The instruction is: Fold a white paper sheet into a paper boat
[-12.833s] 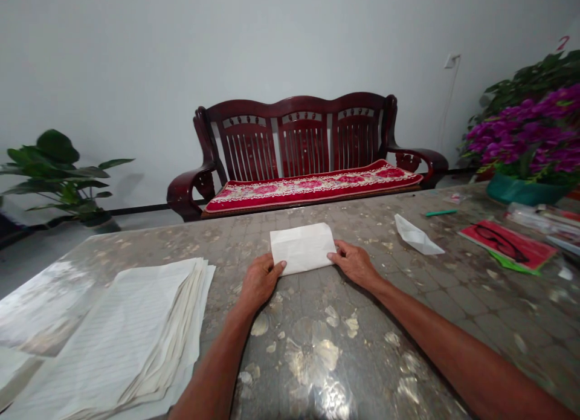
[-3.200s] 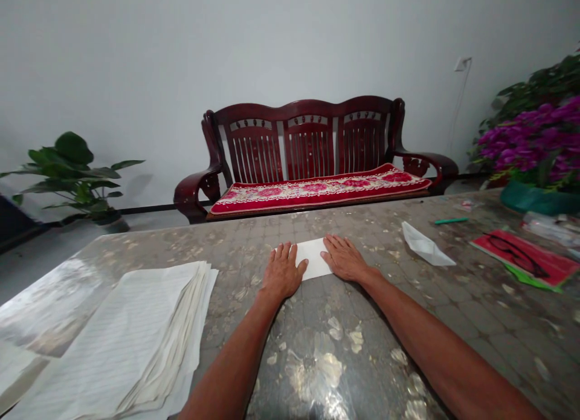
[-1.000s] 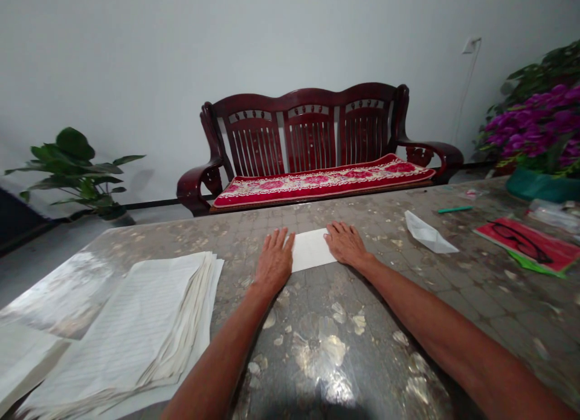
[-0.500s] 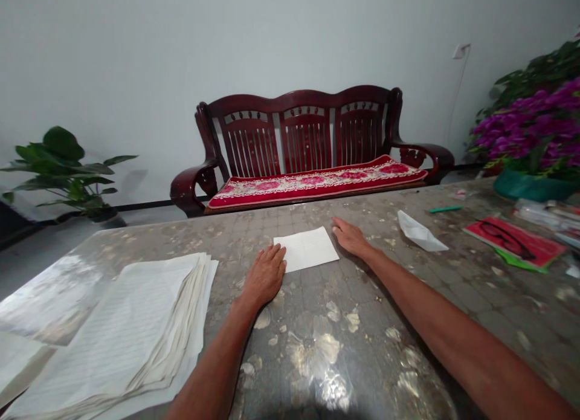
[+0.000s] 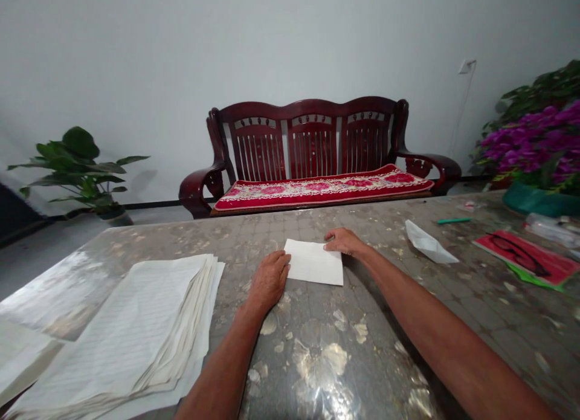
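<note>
A white folded sheet of paper (image 5: 315,264) lies on the table in front of me, turned slightly askew. My left hand (image 5: 270,279) closes on its left edge, with the fingertips over the paper and the thumb hidden. At the upper right corner, my right hand (image 5: 345,243) pinches the paper between curled fingers and thumb. To the right of that hand sits a folded white paper boat (image 5: 429,243). A stack of lined paper sheets (image 5: 131,317) rests to the left of my left forearm.
The patterned table (image 5: 317,359) also bears a green pen (image 5: 454,220), glasses (image 5: 516,254) on a red booklet (image 5: 555,266), and a teal pot (image 5: 539,197) with purple flowers. Behind it stands a dark red wooden bench (image 5: 312,148); a potted plant (image 5: 81,166) is at left.
The folded sheet has turned clockwise. My right hand has come in from beside it onto its upper right corner, and my left hand has gone from lying flat to gripping the left edge.
</note>
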### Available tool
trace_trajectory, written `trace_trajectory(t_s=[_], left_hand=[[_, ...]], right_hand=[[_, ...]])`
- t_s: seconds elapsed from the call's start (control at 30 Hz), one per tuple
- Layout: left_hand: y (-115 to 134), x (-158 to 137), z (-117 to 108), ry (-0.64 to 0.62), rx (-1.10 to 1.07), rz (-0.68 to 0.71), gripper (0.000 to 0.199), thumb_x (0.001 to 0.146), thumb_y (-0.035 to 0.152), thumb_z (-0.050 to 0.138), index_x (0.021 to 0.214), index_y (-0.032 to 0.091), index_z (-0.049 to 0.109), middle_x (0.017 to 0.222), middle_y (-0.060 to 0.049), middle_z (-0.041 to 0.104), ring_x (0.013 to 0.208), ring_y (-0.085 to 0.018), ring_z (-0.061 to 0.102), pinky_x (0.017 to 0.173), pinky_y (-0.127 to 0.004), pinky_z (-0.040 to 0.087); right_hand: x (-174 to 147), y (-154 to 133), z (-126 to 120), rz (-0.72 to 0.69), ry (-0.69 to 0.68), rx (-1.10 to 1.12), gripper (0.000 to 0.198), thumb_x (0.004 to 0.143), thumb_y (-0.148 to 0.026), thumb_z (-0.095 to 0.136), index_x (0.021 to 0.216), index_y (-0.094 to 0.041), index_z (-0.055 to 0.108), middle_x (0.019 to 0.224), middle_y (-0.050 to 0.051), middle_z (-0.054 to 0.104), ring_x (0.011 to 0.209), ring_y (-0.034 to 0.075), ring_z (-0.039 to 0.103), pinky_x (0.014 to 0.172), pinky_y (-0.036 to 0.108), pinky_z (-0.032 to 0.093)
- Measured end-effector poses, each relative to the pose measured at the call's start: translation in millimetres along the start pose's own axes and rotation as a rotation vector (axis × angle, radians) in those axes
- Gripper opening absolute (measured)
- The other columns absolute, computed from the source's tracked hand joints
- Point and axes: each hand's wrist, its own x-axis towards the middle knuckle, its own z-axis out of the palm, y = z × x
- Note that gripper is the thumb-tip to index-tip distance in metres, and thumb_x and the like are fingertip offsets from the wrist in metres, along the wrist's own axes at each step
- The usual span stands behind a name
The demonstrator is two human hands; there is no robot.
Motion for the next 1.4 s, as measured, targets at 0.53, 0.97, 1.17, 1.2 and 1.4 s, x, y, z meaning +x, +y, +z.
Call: trace_trajectory(t_s=[0.53, 0.97, 1.17, 1.2, 1.4], left_hand=[[17.8, -2.8, -9.8, -0.049, -0.119, 0.132, 0.056, 0.069, 0.005, 0.057, 0.122, 0.021, 0.069, 0.126, -0.008, 0.070, 0.121, -0.027, 0.060, 0.110, -0.049, 0.044], [19.3, -0.4, -5.2, -0.050, -0.048, 0.151, 0.034, 0.089, 0.020, 0.060, 0.122, 0.020, 0.068, 0.123, -0.011, 0.070, 0.113, -0.027, 0.065, 0.100, -0.045, 0.052], [17.0, -1.0, -3.8, -0.073, -0.021, 0.144, 0.023, 0.093, 0.022, 0.057, 0.108, 0.021, 0.074, 0.114, -0.010, 0.073, 0.107, -0.025, 0.067, 0.096, -0.042, 0.053], [17.5, -1.0, -4.0, -0.070, -0.018, 0.144, 0.022, 0.093, 0.023, 0.057, 0.108, 0.021, 0.074, 0.114, -0.010, 0.073, 0.106, -0.025, 0.067, 0.096, -0.041, 0.053], [18.3, -1.5, -3.2, -0.055, -0.040, 0.139, 0.021, 0.091, 0.021, 0.059, 0.107, 0.021, 0.073, 0.112, -0.010, 0.073, 0.106, -0.024, 0.066, 0.096, -0.039, 0.053]], right_hand=[[-35.4, 9.7, 23.0, 0.037, 0.311, 0.310, 0.013, 0.077, -0.030, 0.058, 0.072, -0.020, 0.065, 0.069, -0.002, 0.065, 0.068, 0.016, 0.058, 0.060, 0.025, 0.035], [-38.3, -11.0, 45.8, 0.165, 0.203, 0.795, 0.031, 0.074, -0.022, 0.058, 0.103, -0.016, 0.068, 0.067, -0.001, 0.065, 0.053, 0.013, 0.054, 0.045, 0.022, 0.036], [-50.2, 1.2, 30.6, -0.131, 0.246, 0.048, 0.016, 0.081, -0.018, 0.062, 0.089, -0.021, 0.076, 0.096, 0.004, 0.074, 0.090, 0.018, 0.066, 0.081, 0.027, 0.047], [-53.9, 3.1, 28.3, -0.164, 0.253, -0.057, 0.017, 0.084, -0.019, 0.061, 0.092, -0.021, 0.076, 0.100, 0.006, 0.074, 0.094, 0.019, 0.066, 0.084, 0.028, 0.047], [-79.9, 5.8, 36.7, -0.658, 0.157, -0.168, 0.056, 0.084, -0.054, 0.072, 0.129, -0.021, 0.066, 0.136, 0.011, 0.064, 0.125, 0.027, 0.057, 0.107, 0.040, 0.039]])
